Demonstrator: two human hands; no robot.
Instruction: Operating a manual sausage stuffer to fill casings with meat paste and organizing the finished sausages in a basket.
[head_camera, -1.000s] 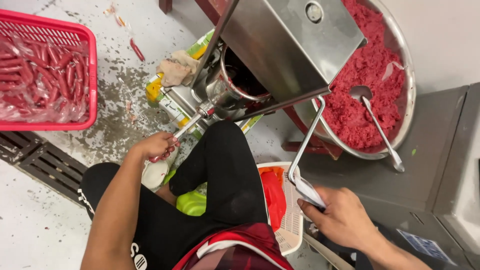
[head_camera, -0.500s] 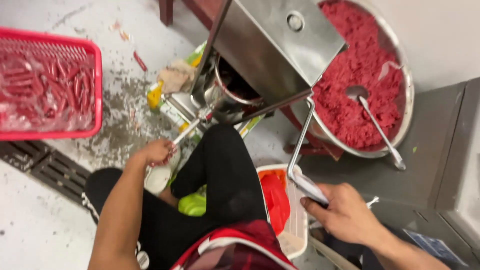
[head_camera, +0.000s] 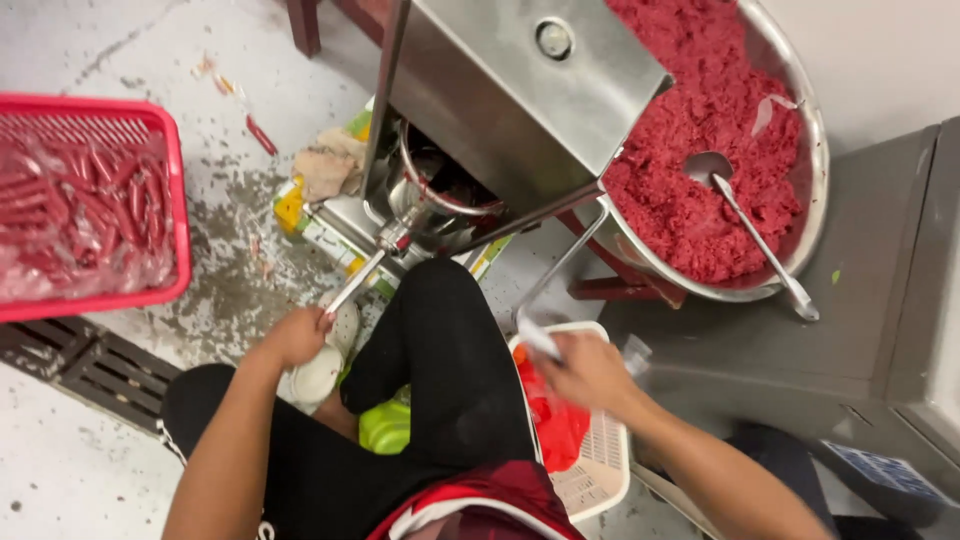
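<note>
Nozzle (head_camera: 352, 285) tip hidden by left hand (head_camera: 296, 336), fingers curled round it. Right hand (head_camera: 590, 372), blurred, grips crank handle (head_camera: 537, 338) over white basket (head_camera: 600, 470) rim, below the steel machine (head_camera: 520, 100).

The red crate (head_camera: 90, 200) runs off the left edge, its contents smeared behind cloudy plastic. The steel machine (head_camera: 520, 90) is cut by the top edge and hides part of the meat bowl (head_camera: 800, 150). The right hand (head_camera: 590, 375) is motion-blurred, so its grip on the crank handle (head_camera: 540, 335) is unclear. The left hand (head_camera: 295, 335) covers the nozzle tip (head_camera: 350, 290). The white basket (head_camera: 600, 470) sits half behind the knee.
</note>
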